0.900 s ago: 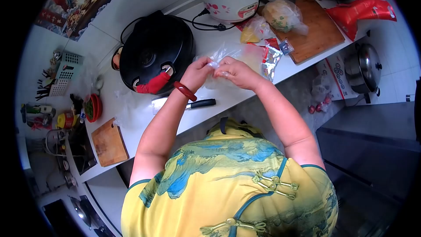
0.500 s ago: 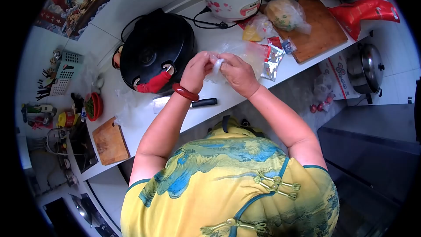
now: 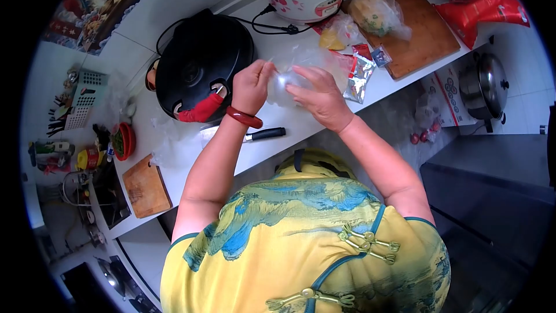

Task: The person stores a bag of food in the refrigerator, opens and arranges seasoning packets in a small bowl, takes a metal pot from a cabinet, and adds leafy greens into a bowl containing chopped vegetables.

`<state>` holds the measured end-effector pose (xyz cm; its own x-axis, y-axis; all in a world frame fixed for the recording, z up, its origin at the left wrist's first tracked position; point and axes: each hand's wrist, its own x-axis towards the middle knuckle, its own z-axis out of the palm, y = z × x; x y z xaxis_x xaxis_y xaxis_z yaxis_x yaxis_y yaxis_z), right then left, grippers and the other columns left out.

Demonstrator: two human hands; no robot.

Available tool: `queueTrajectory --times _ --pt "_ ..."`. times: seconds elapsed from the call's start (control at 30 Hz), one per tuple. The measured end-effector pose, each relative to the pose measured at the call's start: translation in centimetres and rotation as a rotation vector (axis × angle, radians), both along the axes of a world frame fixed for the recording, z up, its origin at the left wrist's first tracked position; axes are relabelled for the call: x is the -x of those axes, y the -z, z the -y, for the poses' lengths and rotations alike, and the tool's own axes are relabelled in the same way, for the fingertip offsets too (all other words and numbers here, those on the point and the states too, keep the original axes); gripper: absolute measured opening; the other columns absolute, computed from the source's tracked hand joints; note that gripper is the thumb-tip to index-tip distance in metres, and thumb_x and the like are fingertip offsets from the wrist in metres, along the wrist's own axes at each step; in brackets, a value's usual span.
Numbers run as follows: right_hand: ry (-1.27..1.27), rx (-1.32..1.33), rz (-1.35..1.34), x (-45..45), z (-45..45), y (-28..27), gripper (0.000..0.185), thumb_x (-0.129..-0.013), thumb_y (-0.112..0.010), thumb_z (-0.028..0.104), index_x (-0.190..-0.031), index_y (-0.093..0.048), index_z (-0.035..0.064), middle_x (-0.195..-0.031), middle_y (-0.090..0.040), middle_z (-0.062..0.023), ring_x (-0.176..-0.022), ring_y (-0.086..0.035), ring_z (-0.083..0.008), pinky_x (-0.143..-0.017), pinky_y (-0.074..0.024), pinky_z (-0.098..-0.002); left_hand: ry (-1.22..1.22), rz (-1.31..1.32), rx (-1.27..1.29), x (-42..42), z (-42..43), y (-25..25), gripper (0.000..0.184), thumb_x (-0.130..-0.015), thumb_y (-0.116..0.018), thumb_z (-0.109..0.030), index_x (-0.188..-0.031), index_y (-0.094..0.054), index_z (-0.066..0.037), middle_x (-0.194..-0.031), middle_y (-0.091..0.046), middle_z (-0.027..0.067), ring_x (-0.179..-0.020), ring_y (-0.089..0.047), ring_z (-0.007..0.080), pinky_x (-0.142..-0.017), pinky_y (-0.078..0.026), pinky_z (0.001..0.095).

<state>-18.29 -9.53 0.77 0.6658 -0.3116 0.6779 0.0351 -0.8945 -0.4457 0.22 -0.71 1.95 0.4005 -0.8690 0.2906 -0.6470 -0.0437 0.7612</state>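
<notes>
L hand (image 3: 251, 86): fingers curled in, thumb & fingertips pinching edge of clear plastic film (image 3: 283, 83), exact type n/c (can't tell). R hand (image 3: 326, 98): fingers spread, tips up against same film, palm toward it. Film is btwn the two hands, over white table (image 3: 313, 119); more clear plastic lies flat just past it at approx 1 o'clock, can't tell if same pc. Red bangle (image 3: 244, 118) on L wrist.

Clock pos. from film: black electric pan (image 3: 200, 72) at 9, w/ red-wrapped handle (image 3: 202, 111) at 8, near L wrist. Kitchen knife (image 3: 268, 133) at 6-7, blk grip, blade partly behind L forearm. White electric pot (image 3: 302, 3) at 12, pink floral print, top open. Silver packet (image 3: 359, 79) at 3, near R hand. Yellow item in clear bag (image 3: 333, 37) at 1-2. Lg wooden board (image 3: 431, 37) at 2, bagged food (image 3: 376, 14) w/ green bits or print resting on its L part. Red bag (image 3: 480, 14) past board, 2-3. Sm wooden board (image 3: 146, 185) at 8, far L. Steel pot (image 3: 488, 87) w/ lid at 3, off table edge.
</notes>
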Motion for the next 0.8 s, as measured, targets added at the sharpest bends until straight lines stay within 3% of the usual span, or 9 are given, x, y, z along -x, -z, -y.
queueTrajectory --times 0.1,0.23,0.33,0.37,0.47,0.5,0.6,0.7,0.8 --pt "0.113 -0.189 0.041 2.1 -0.5 3.0 0.013 -0.077 -0.067 0.008 -0.090 -0.066 0.0075 -0.117 -0.057 -0.0087 -0.113 -0.047 -0.0288 -0.097 -0.0367 -0.0388 -0.210 0.376 -0.127 -1.4 0.7 0.1 0.028 -0.093 -0.049 -0.028 -0.080 -0.060 -0.005 -0.071 -0.061 0.0134 -0.065 -0.060 0.0308 -0.059 -0.047 0.0378" --pt "0.331 -0.336 -0.032 4.9 -1.4 8.2 0.006 -0.081 -0.064 0.009 -0.084 -0.066 0.0051 -0.106 -0.062 -0.0091 -0.108 -0.051 -0.0279 -0.096 -0.0378 -0.0375 -0.274 0.523 -0.281 -2.5 0.7 1.7 0.031 -0.093 -0.045 -0.031 -0.082 -0.058 -0.004 -0.078 -0.062 0.0171 -0.074 -0.060 0.0383 -0.065 -0.047 0.0466" --pt "0.369 -0.344 -0.068 6.1 0.0 9.0 0.010 -0.083 -0.062 0.014 -0.082 -0.065 0.0042 -0.104 -0.062 -0.0100 -0.099 -0.054 -0.0259 -0.092 -0.0413 -0.0349 -0.259 0.425 -0.304 -1.9 0.9 2.3 0.032 -0.093 -0.045 -0.031 -0.083 -0.058 -0.004 -0.079 -0.062 0.0183 -0.075 -0.059 0.0393 -0.065 -0.047 0.0472" --pt "0.377 -0.326 -0.082 6.2 0.4 8.9 0.013 -0.083 -0.061 0.016 -0.082 -0.065 0.0039 -0.105 -0.061 -0.0103 -0.096 -0.055 -0.0249 -0.090 -0.0427 -0.0338 -0.226 0.286 -0.276 -2.2 0.8 2.5 0.033 -0.094 -0.045 -0.030 -0.082 -0.058 -0.002 -0.074 -0.062 0.0175 -0.070 -0.061 0.0343 -0.062 -0.047 0.0423" --pt "0.211 -0.699 -0.002 6.6 0.3 3.8 0.021 -0.087 -0.056 0.021 -0.079 -0.065 0.0030 -0.105 -0.060 -0.0120 -0.089 -0.056 -0.0220 -0.083 -0.0452 -0.0321 -0.133 -0.147 -0.154 -1.0 0.0 -0.8 0.032 -0.094 -0.047 -0.028 -0.081 -0.057 0.000 -0.067 -0.061 0.0134 -0.063 -0.061 0.0246 -0.058 -0.046 0.0342" --pt "0.134 -0.742 0.000 6.4 0.7 2.9 0.029 -0.089 -0.054 0.024 -0.076 -0.063 0.0004 -0.107 -0.060 -0.0135 -0.087 -0.056 -0.0172 -0.079 -0.0455 -0.0300 -0.085 -0.228 -0.084 -0.5 -0.2 -1.6 0.030 -0.094 -0.050 -0.025 -0.078 -0.055 0.001 -0.063 -0.058 0.0091 -0.060 -0.059 0.0167 -0.056 -0.044 0.0284" --pt "-0.245 -1.254 0.090 4.6 0.3 0.5 0.031 -0.090 -0.052 0.025 -0.075 -0.062 0.0003 -0.105 -0.061 -0.0100 -0.087 -0.056 -0.0135 -0.077 -0.0458 -0.0282 0.101 -0.152 0.002 1.4 -0.6 -3.4 0.029 -0.095 -0.049 -0.025 -0.079 -0.056 -0.002 -0.065 -0.057 -0.0001 -0.056 -0.047 0.0057 -0.053 -0.040 0.0213" --pt "-0.310 -1.392 0.092 2.6 0.6 -0.5 0.021 -0.091 -0.054 0.021 -0.088 -0.057 0.0014 -0.108 -0.059 -0.0118 -0.085 -0.056 -0.0133 -0.076 -0.0453 -0.0275 0.105 -0.107 -0.002 2.1 -0.3 -4.0 0.026 -0.095 -0.048 -0.022 -0.081 -0.056 -0.002 -0.068 -0.059 0.0009 -0.058 -0.049 0.0068 -0.055 -0.041 0.0214" --pt "-0.153 -1.243 0.187 0.7 1.9 0.1 0.014 -0.088 -0.056 0.012 -0.098 -0.054 0.0031 -0.097 -0.062 -0.0063 -0.087 -0.057 -0.0122 -0.081 -0.0431 -0.0250 0.045 -0.258 0.001 0.9 -0.2 -3.8 0.025 -0.095 -0.048 -0.021 -0.082 -0.057 -0.001 -0.070 -0.060 0.0023 -0.061 -0.052 0.0077 -0.056 -0.042 0.0217"
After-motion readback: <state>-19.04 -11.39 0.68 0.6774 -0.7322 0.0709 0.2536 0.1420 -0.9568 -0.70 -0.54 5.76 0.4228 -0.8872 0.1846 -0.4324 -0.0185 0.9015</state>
